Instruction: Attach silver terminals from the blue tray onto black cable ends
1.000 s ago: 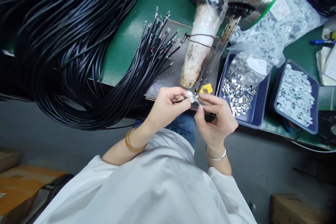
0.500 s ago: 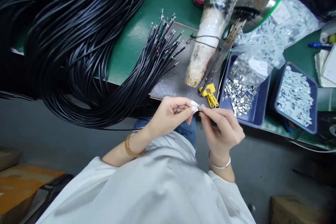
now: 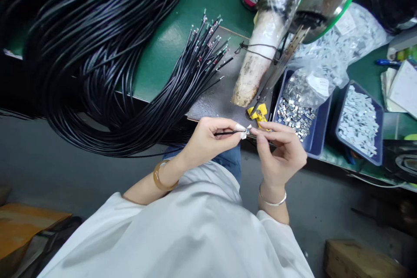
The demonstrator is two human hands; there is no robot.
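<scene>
In blue tray (image 3: pixel 321 118) — metal clips (image 3: pixel 295 117), beside right hand (image 3: pixel 280 156)

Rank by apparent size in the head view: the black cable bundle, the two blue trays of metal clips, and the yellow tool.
1. black cable bundle, by far the largest.
2. The left blue tray and right blue tray look alike; the left is partly covered by a plastic bag, so no ranking.
3. yellow tool, smallest.

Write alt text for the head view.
A left hand pinches a thin black cable end against a small metal clip held by the right hand, beside blue trays of clips on a green bench.
</scene>
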